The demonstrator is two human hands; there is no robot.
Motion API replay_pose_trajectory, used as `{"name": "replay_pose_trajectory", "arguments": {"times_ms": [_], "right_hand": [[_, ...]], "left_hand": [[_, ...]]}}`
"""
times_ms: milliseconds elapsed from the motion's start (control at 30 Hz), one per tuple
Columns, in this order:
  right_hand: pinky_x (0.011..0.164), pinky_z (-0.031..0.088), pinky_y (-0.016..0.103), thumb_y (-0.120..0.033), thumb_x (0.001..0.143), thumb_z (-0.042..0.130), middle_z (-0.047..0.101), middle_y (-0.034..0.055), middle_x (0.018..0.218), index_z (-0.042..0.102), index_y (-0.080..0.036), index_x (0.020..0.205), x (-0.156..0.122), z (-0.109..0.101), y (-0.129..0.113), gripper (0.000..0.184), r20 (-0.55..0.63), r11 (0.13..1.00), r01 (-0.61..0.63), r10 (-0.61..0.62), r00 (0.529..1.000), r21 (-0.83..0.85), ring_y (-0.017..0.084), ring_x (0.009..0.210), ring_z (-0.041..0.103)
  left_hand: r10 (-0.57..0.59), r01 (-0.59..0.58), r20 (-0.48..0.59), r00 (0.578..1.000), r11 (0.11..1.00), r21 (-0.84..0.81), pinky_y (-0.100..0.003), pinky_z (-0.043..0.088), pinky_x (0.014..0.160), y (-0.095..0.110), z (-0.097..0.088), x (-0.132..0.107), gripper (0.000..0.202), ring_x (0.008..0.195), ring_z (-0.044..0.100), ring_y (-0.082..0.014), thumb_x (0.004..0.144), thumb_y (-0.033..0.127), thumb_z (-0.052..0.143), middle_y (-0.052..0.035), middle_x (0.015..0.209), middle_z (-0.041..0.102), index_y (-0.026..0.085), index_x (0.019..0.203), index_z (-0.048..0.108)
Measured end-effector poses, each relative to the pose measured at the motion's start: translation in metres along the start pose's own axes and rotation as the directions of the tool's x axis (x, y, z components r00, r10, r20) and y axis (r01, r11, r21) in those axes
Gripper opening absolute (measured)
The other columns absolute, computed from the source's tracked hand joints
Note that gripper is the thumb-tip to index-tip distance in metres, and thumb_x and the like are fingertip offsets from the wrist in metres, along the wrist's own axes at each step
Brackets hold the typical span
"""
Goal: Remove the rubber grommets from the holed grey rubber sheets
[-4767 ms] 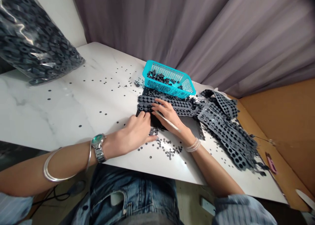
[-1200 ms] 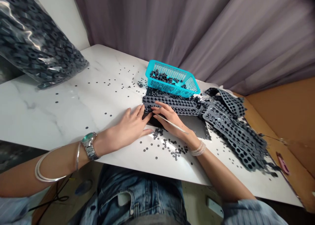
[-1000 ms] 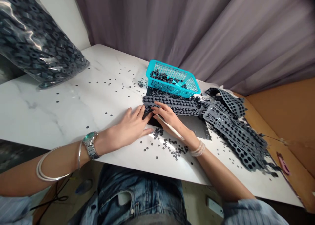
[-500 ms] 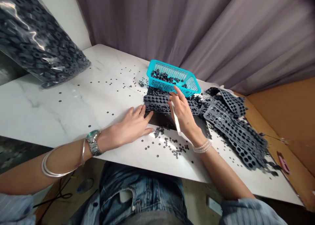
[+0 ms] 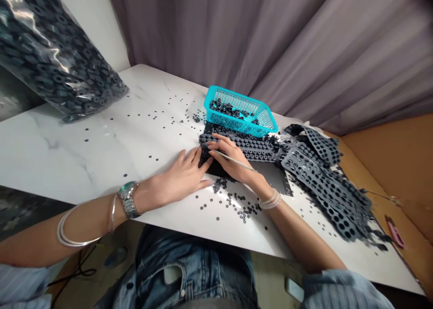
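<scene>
A dark grey foam sheet (image 5: 253,150) with rows of ring-shaped pieces lies on a black mat (image 5: 270,176). At its left end, the outspread fingers of my left hand (image 5: 179,178) rest on the sheet's edge, with the thumb on the white table. My right hand (image 5: 233,162) grips a thin, pale, pen-like stick (image 5: 233,159), slanting across the palm. Its fingertips are at the sheet's left end, close to my left fingers; the stick's tip is hidden there. Behind the sheet stands a turquoise basket (image 5: 243,127) holding loose black rings (image 5: 225,107).
A clear bag full of dark rings (image 5: 67,61) stands at the left. Punched-out foam sheets (image 5: 324,191) pile up on the right, near a pink-handled tool (image 5: 394,232). Small black discs (image 5: 248,209) are scattered over the white table (image 5: 101,164). A grey curtain (image 5: 209,34) hangs behind.
My right hand has moved left and down from beside the basket to the sheet's left end. The stick now lies flatter. My left hand stays almost in place.
</scene>
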State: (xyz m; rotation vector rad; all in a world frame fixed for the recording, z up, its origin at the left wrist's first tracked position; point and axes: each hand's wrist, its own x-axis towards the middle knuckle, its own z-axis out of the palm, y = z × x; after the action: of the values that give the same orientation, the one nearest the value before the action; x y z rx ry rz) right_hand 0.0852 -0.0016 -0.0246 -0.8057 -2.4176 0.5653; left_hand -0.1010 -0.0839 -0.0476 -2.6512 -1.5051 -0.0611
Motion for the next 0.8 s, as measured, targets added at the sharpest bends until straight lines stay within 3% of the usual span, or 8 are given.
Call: {"name": "replay_pose_trajectory", "arguments": {"times_ms": [267, 567, 800], "right_hand": [[0.11, 0.042, 0.052, -0.03, 0.1, 0.047, 0.067, 0.0105, 0.126, 0.062, -0.022, 0.105, -0.002, 0.009, 0.007, 0.017, 0.022, 0.999, 0.021, -0.02, 1.0, -0.032, 0.025, 0.141, 0.042], [0.104, 0.047, 0.052, -0.028, 0.103, 0.036, 0.066, 0.0152, 0.123, 0.058, -0.019, 0.108, 0.005, 0.02, 0.017, 0.024, 0.065, 0.953, 0.181, -0.171, 0.983, -0.242, 0.028, 0.141, 0.042], [0.106, 0.046, 0.047, -0.026, 0.104, 0.029, 0.063, 0.0157, 0.128, 0.06, -0.019, 0.104, 0.002, 0.019, 0.006, 0.032, 0.042, 0.92, 0.21, -0.208, 0.977, -0.331, 0.026, 0.144, 0.037]], "left_hand": [[0.009, -0.009, -0.011, 1.0, 1.0, 0.006, -0.057, 0.029, 0.111, 0.001, 0.002, 0.001, 0.068, 0.145, 0.029, -0.0425, 0.101, 0.052, 0.029, -0.0312, 0.154, 0.034, 0.006, 0.151, 0.034], [0.011, -0.011, -0.016, 1.0, 1.0, 0.005, -0.056, 0.027, 0.111, 0.001, 0.0, 0.001, 0.068, 0.143, 0.031, -0.0421, 0.102, 0.052, 0.027, -0.0312, 0.152, 0.036, 0.005, 0.15, 0.036], [0.008, -0.008, 0.009, 1.0, 0.999, -0.036, -0.055, 0.031, 0.108, -0.001, 0.0, 0.004, 0.068, 0.141, 0.033, -0.0431, 0.101, 0.052, 0.03, -0.0309, 0.151, 0.037, 0.006, 0.151, 0.035]]}}
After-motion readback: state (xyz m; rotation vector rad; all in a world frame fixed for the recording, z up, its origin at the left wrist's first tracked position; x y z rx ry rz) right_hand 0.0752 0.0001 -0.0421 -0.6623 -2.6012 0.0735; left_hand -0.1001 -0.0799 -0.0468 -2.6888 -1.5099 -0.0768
